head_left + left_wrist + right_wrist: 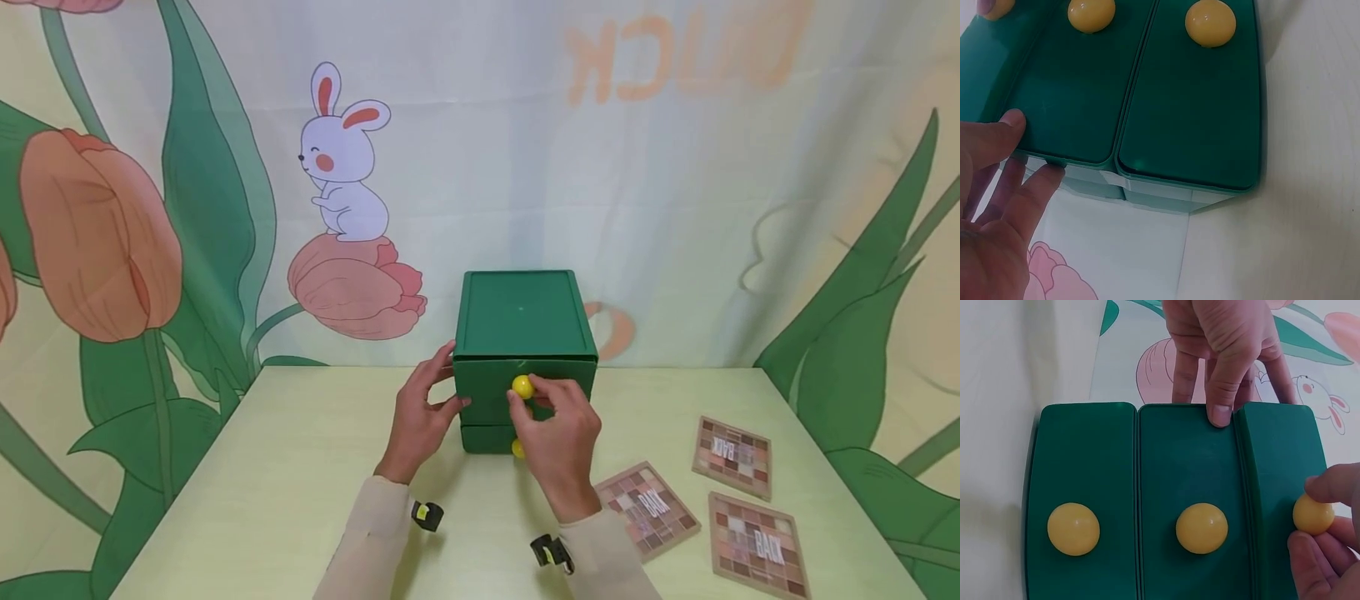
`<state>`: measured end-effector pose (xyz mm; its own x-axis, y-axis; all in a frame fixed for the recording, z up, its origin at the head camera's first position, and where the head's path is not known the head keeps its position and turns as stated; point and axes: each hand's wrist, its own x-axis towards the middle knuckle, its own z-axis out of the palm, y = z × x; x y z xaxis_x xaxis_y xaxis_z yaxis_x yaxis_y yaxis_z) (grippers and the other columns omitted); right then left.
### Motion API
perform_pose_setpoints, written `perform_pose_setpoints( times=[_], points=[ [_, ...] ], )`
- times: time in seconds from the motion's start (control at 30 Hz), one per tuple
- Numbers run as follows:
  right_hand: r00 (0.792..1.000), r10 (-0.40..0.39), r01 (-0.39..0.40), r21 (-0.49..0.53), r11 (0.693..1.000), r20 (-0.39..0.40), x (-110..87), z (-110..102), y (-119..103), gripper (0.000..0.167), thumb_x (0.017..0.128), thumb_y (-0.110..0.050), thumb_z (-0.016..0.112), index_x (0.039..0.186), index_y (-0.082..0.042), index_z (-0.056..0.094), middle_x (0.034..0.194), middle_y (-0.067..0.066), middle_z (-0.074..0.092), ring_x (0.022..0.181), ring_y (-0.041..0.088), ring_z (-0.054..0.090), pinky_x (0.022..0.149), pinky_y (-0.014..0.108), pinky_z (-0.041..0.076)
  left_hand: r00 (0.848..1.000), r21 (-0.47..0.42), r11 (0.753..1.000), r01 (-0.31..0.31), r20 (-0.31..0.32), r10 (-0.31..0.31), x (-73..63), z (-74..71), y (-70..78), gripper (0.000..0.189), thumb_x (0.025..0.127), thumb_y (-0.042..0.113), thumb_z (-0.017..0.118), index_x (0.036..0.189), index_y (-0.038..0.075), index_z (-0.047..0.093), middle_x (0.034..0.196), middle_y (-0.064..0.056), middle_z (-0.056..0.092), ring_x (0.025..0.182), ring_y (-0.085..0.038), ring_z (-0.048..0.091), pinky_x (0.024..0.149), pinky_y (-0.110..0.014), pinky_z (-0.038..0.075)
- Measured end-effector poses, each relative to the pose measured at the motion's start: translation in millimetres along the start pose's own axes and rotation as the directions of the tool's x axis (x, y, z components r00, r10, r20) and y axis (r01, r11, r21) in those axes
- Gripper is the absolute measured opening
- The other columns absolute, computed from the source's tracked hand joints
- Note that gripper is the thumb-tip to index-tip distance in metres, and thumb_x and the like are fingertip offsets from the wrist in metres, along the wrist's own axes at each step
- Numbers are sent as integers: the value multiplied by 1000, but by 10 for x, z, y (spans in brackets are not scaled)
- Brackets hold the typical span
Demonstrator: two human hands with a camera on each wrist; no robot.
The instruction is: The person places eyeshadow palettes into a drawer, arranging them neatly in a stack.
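A green drawer box (521,312) with round yellow knobs stands at the far part of the table. My right hand (561,429) pinches the top drawer's yellow knob (522,387) between thumb and fingers. That top drawer (1282,440) juts a little out from the drawers beside it in the right wrist view. With my left hand (423,417) I hold the box's left edge, thumb on the middle drawer's front (1182,462) and fingers along the side. The middle knob (1202,528) and bottom knob (1073,529) are untouched.
Three flat square palettes marked BACK lie to the right: a near-left palette (649,510), a far palette (732,457) and a near-right palette (759,546). My right sleeve overlaps the first. A curtain (480,167) printed with tulips and a rabbit hangs behind the table (300,467).
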<state>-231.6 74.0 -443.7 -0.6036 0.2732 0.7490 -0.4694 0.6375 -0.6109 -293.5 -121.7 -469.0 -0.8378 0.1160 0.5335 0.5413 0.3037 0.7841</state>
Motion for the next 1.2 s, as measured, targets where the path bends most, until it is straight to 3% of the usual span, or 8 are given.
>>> perform_pose_setpoints(
  times=[0.43,0.9,1.2],
  points=[
    [999,-36,36,-12,999,25,-132,-183,-62,32,80,-19,95,105,-4,81,97,6,73,81,17,74,73,37,63,999,58,998,-38,11,37,-14,-14,-30,85,94,-4,76,161,39,44,137,-9,62,130,-31,66,86,-45,66],
    [999,-36,38,-49,998,30,-241,-408,-198,34,75,-20,98,100,-5,81,95,4,72,79,13,74,72,28,64,999,52,998,24,38,-26,16,-29,15,89,94,-3,76,160,46,42,141,-7,62,134,-30,64,89,-50,64],
    [999,-29,32,-68,997,46,-311,-488,-234,35,74,-20,99,100,-6,80,96,3,73,80,11,74,73,21,63,996,46,999,6,83,-10,29,-90,4,91,94,-8,73,161,45,41,145,-7,61,136,-31,64,90,-50,64]
  ],
)
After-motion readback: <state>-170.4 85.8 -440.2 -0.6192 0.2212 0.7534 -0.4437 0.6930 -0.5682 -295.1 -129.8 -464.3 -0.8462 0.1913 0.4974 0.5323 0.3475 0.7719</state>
